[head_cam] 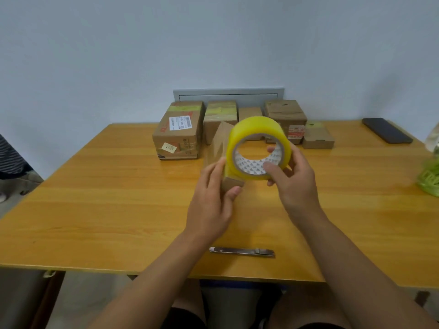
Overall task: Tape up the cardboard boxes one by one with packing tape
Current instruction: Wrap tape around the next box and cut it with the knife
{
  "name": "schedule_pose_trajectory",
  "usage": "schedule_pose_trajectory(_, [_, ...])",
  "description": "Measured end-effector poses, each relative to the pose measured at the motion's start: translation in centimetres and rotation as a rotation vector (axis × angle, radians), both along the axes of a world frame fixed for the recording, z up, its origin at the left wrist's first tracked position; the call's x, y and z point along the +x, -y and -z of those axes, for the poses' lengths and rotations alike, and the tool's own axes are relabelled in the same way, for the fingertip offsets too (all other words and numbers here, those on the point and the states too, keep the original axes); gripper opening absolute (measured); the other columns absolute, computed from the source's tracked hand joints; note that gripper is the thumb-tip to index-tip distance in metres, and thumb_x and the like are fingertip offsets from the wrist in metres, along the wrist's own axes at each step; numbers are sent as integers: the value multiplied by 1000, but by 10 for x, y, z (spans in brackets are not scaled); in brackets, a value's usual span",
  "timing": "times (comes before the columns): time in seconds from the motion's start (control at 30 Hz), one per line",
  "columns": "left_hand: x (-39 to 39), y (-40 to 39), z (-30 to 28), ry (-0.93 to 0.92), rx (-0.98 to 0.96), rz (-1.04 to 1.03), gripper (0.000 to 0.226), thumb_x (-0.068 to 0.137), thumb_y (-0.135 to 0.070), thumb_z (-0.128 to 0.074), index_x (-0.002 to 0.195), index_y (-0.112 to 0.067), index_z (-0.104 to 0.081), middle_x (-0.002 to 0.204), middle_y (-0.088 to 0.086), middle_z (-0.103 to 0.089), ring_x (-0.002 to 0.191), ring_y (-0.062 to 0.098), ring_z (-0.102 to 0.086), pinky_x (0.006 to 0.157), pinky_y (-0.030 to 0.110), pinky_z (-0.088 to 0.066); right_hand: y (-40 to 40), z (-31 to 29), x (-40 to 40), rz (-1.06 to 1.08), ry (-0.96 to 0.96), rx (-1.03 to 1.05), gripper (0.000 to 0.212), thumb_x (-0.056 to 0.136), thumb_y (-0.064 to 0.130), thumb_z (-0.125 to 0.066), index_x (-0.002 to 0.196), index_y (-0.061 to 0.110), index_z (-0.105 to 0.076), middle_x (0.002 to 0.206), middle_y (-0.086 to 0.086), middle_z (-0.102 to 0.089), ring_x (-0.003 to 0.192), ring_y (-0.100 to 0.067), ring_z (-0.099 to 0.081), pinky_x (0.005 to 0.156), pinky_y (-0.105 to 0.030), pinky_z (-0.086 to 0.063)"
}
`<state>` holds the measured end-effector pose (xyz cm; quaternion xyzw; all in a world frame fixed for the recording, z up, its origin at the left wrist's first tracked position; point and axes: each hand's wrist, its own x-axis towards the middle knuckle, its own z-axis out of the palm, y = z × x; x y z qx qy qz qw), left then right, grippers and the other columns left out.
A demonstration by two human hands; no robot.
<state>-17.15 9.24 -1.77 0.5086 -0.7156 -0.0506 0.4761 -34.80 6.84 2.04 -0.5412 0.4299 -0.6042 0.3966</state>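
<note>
A small brown cardboard box [219, 148] lies on the wooden table [95, 186] in front of me. My left hand [213, 200] grips its near end, thumb on the front face. My right hand [291, 179] holds a yellow roll of packing tape [256, 131] upright just above the box, fingers through the core. A strip of tape runs from the roll onto the box's near end. Several more cardboard boxes [178, 131] stand in a row at the back of the table.
A metal utility knife [242, 252] lies near the table's front edge. A dark phone [387, 130] rests at the back right. Something green in plastic [430, 179] sits at the right edge. A person's sleeve [9, 155] shows at far left.
</note>
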Motion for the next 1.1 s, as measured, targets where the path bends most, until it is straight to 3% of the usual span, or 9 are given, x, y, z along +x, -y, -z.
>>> schedule_pose_trajectory(0.07, [3,-4,1,-92,-29,-22,58,98,-35,-51,147,-8,-36,140,4,-42,123,9,-45,96,8,-38,-2,-8,16,-120,-4,-23,68,89,6,-68,147,24,-37,119,3,-62,88,-6,-65,62,-20,-51])
schedule_pose_trajectory(0.13, [10,-5,3,-134,-71,-30,56,97,-33,-51,144,-5,-38,141,10,-41,128,9,-42,100,8,-34,-1,-10,31,-213,-36,-40,78,89,7,-69,149,35,-28,123,7,-57,96,-11,-63,68,-21,-53])
schedule_pose_trajectory(0.23, [22,-7,5,-131,-98,-44,58,95,-42,-55,140,-9,-39,147,9,-38,135,12,-40,99,23,-45,-1,-12,49,-276,-50,-55,84,91,8,-67,150,42,-19,119,29,-54,107,-8,-60,75,-27,-57])
schedule_pose_trajectory(0.33, [34,-7,5,-66,-135,-73,57,92,-48,-59,135,-16,-41,144,5,-45,130,17,-49,93,36,-53,0,-15,60,-284,-69,-56,83,92,6,-64,152,41,-18,111,37,-54,110,-2,-58,79,-33,-59])
schedule_pose_trajectory(0.5, [39,-1,2,93,-236,-148,53,91,-51,-58,126,-15,-45,135,6,-56,119,20,-57,82,29,-53,0,-22,42,-169,-41,-70,80,90,-5,-61,142,47,-30,113,20,-54,98,5,-62,66,-25,-58])
schedule_pose_trajectory(0.67, [43,0,2,76,-245,-111,54,90,-53,-59,126,-15,-44,137,7,-55,121,19,-57,81,30,-57,-3,1,14,-93,-26,10,81,90,-6,-60,147,45,-32,117,20,-55,100,2,-62,67,-28,-58])
schedule_pose_trajectory(0.77, [42,0,1,45,-197,-75,56,90,-51,-60,129,-15,-42,139,6,-51,122,17,-55,80,33,-58,-3,15,16,-119,9,83,80,89,-3,-62,148,43,-33,125,8,-54,106,-9,-61,70,-30,-59])
schedule_pose_trajectory(0.87, [42,-3,1,18,-143,-41,55,92,-49,-59,135,-18,-44,144,2,-43,125,12,-49,79,35,-59,-4,26,21,-176,76,175,70,89,-1,-65,146,29,-37,121,2,-59,108,-19,-64,72,-30,-59])
schedule_pose_trajectory(1.1, [23,-6,10,-254,-77,-2,50,90,-45,-61,127,-15,-46,141,-10,-43,128,9,-48,82,40,-58,0,23,21,-179,27,152,70,91,6,-65,148,29,-33,120,4,-60,106,-16,-64,72,-31,-59])
